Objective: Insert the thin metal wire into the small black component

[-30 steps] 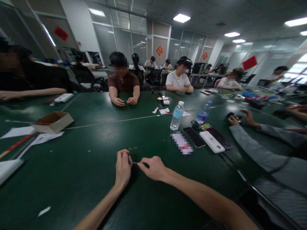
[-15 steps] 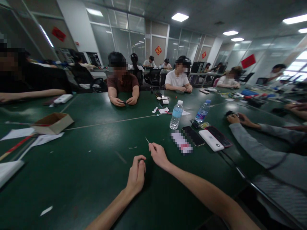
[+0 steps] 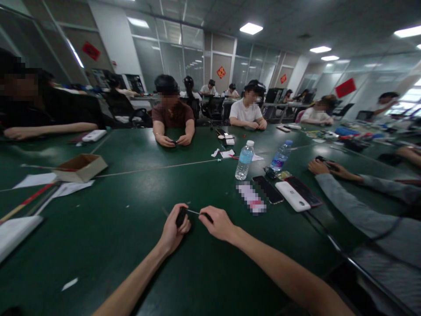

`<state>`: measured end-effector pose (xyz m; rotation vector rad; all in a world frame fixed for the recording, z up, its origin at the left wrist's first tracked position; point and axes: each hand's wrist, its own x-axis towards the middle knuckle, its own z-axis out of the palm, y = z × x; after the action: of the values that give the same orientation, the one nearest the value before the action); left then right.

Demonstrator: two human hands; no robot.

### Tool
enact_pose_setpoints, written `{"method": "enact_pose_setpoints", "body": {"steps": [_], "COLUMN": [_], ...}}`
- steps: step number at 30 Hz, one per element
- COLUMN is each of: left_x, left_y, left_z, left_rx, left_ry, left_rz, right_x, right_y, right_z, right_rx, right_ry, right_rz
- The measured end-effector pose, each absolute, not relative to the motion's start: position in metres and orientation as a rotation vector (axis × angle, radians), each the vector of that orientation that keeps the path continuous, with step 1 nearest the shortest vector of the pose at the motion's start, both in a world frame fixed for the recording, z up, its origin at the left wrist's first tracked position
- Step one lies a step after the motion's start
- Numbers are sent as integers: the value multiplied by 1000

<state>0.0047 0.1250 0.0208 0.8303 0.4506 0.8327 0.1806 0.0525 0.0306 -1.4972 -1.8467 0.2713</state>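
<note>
Above the green table, my left hand is closed round a small black object. To its right, my right hand grips the dark handle of a thin tool, perhaps a screwdriver. The tool's metal shaft points left, and its tip is at or close to the black object; whether they touch is unclear. Both hands are near the middle of the view, a short gap apart.
Right of my hands are a pixelated flat item, a black phone, a white power bank and two water bottles. An open cardboard box stands left. A grey-sleeved person's arms rest at the right.
My left hand has turned and moved left, so the black object now shows. My right hand has lowered slightly, and the tool's shaft now points at that object. The view has shifted a little.
</note>
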Motion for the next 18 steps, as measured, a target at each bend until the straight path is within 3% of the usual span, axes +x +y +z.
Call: {"method": "enact_pose_setpoints", "body": {"steps": [18], "left_x": [4], "left_y": [127], "left_z": [18], "left_rx": [863], "left_ry": [522], "left_rz": [932], "right_x": [175], "right_y": [48], "right_z": [30], "right_rx": [-1535], "right_ry": [-1931], "right_rz": [219]}}
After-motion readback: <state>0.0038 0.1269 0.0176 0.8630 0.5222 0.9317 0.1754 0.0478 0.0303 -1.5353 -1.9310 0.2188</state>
